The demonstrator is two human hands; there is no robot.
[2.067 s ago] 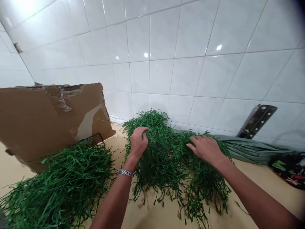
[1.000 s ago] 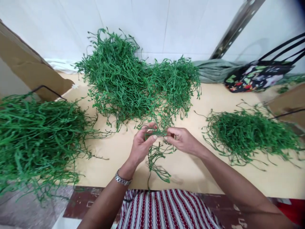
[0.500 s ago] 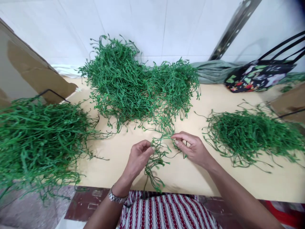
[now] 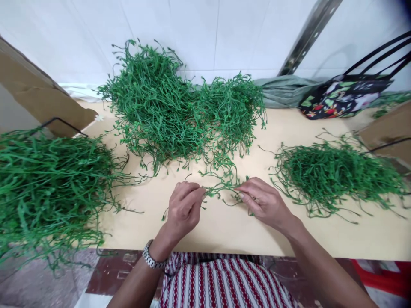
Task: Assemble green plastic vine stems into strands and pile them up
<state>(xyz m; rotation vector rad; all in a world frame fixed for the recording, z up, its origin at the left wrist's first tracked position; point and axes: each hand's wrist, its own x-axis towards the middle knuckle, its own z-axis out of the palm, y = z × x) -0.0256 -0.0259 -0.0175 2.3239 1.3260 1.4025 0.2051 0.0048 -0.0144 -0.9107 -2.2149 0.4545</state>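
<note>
Between my hands, low over the table, stretches a thin tangle of green plastic stems [image 4: 221,187] with small budded tips. My left hand [image 4: 185,206] is closed on one end of it, and a few stem ends poke out past the knuckles. At the other end my right hand [image 4: 261,200] pinches stems between thumb and fingertips, with some thin tips hanging under it. Just beyond the hands lies a large heap of the same green stems [image 4: 160,107], its loose front strands reaching close to the stems I hold.
A thick pile of green stems [image 4: 54,184] hangs over the table's front edge at left; a smaller pile [image 4: 334,175] lies at right. Cardboard [image 4: 38,94] stands at the left, more cardboard [image 4: 390,132] at the right. A floral bag [image 4: 343,98] rests near the wall.
My left hand has turned and closed more firmly round the stems. The bunch that trailed down toward the table's front edge is gone from there; the stems now stretch sideways between both hands.
</note>
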